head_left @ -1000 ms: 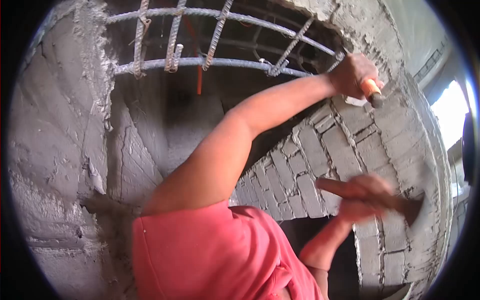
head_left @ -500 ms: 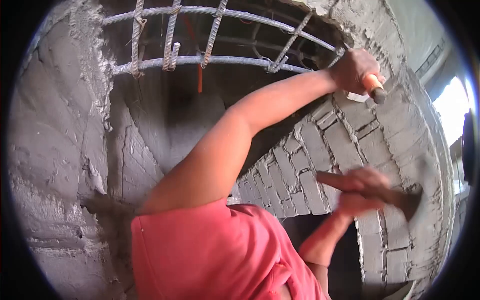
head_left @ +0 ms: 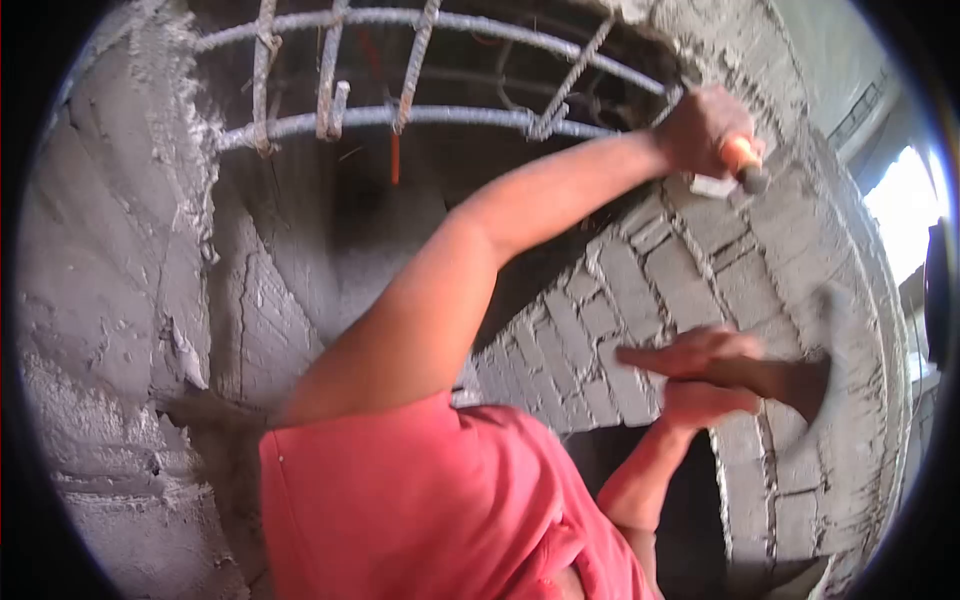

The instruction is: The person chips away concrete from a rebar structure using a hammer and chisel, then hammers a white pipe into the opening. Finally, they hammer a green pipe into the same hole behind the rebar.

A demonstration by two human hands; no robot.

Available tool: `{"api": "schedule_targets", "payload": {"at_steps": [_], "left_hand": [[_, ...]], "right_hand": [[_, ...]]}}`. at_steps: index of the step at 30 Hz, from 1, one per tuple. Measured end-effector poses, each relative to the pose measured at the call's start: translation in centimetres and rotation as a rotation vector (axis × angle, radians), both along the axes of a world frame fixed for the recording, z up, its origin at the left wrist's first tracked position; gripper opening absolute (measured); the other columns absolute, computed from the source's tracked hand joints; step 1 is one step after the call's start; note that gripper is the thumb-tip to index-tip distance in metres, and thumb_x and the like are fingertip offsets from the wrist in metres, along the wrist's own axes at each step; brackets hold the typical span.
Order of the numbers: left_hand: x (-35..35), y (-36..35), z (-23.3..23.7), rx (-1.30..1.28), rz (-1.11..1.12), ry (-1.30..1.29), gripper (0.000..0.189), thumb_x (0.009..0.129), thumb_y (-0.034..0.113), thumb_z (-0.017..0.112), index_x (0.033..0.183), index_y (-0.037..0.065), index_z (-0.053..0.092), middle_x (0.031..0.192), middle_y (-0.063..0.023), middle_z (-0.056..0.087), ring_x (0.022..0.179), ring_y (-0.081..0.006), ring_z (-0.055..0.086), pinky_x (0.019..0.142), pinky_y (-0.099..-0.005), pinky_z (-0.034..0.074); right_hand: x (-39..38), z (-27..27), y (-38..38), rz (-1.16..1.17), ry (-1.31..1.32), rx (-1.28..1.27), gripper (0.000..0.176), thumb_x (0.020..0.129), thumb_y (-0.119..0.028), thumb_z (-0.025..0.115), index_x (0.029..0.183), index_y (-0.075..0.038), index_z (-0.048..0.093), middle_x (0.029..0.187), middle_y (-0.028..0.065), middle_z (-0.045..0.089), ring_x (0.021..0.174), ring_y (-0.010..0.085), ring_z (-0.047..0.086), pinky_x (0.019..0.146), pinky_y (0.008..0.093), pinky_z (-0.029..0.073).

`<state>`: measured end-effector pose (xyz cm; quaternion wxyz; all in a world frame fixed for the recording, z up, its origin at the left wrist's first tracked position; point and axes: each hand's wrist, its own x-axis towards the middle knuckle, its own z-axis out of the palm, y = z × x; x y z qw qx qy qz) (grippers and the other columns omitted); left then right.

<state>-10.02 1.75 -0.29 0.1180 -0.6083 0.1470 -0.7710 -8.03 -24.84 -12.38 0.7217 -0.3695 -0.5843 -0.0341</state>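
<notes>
My left arm stretches up and across the view, and my left hand (head_left: 703,130) is closed around a chisel (head_left: 741,158) at the edge of the wall opening. The chisel's orange part and dark butt end stick out below the fist; its tip is mostly hidden by the hand. Lower right, my right hand (head_left: 708,372) is wrapped around the wooden handle of a hammer (head_left: 775,377). Motion blurs the hammer's curved head, which is apart from the chisel butt. Beside the left fist is rough, broken mortar (head_left: 735,60).
Steel rebar (head_left: 400,118) with tied cross bars spans the dark opening at the top. An orange strip (head_left: 395,158) hangs beneath it. Grey brickwork (head_left: 690,280) lies at right, rough plaster (head_left: 100,250) at left. Bright light (head_left: 905,215) comes in at far right.
My right hand and the hammer have shifted slightly left and up, with the head rising. My left hand keeps its grip on the chisel in nearly the same spot. The view has shifted slightly.
</notes>
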Motion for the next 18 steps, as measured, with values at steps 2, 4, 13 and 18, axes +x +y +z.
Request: {"api": "schedule_targets", "payload": {"at_steps": [2, 4, 13, 18], "left_hand": [[0.1, 0.2, 0.6, 0.033, -0.061, -0.017, 0.030, 0.073, 0.025, 0.078, 0.062, 0.012, 0.053, 0.059, -0.0059, 0.056, 0.055, -0.0286, 0.059, 0.053, -0.0398, 0.047], [0.9, 0.0, 0.3, 0.019, -0.084, -0.016, 0.030, 0.073, 0.025, 0.078, 0.062, 0.012, 0.053, 0.059, -0.0058, 0.056, 0.055, -0.0284, 0.059, 0.053, -0.0395, 0.047], [-0.6, -1.3, 0.1, -0.053, 0.068, 0.051, 0.029, 0.071, 0.023, 0.079, 0.061, 0.012, 0.054, 0.060, -0.0058, 0.056, 0.056, -0.0278, 0.059, 0.054, -0.0395, 0.047], [-0.3, 0.3, 0.5, 0.021, -0.109, 0.006, 0.029, 0.073, 0.023, 0.078, 0.061, 0.011, 0.054, 0.059, -0.0061, 0.056, 0.056, -0.0285, 0.059, 0.055, -0.0388, 0.047]], "right_hand": [[-0.1, 5.4, -4.4, 0.100, 0.136, 0.365, 0.086, 0.074, -0.093, 0.036, 0.069, -0.009, 0.049, 0.054, 0.0062, 0.046, 0.047, 0.0223, 0.046, 0.052, 0.0378, 0.042], [3.7, 11.4, -12.8, -0.376, -0.513, 0.461, 0.086, 0.083, -0.087, 0.020, 0.068, -0.009, 0.053, 0.043, 0.0058, 0.036, 0.047, 0.0250, 0.048, 0.051, 0.0410, 0.043], [1.7, -4.3, 3.1, -0.114, -0.075, -0.451, 0.079, 0.088, -0.082, 0.035, 0.080, -0.005, 0.047, 0.052, 0.0024, 0.045, 0.043, 0.0160, 0.046, 0.038, 0.0299, 0.036], [0.2, 6.4, -4.7, 0.093, -0.073, 0.468, 0.092, 0.088, -0.083, 0.025, 0.060, -0.002, 0.056, 0.049, 0.0091, 0.051, 0.048, 0.0242, 0.054, 0.051, 0.0379, 0.047]]}}
